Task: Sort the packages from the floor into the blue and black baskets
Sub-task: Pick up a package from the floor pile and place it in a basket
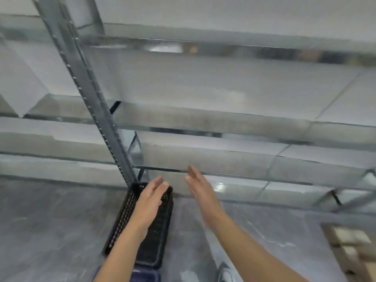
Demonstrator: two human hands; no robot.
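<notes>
Left hand (151, 202) and right hand (200, 192) reach out empty, fingers straight, the left above the black basket (122, 216) on the floor (50, 231) by the shelf post (97, 110). Blurred packages (354, 247) lie at the floor's right edge; turning hastily could kick the basket

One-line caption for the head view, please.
Open, empty left hand over a black basket on the floor, open right hand beside it, in front of metal shelving.

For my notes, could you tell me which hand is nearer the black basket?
Left. The left hand is over the black basket; the right hand is to its right.
</notes>
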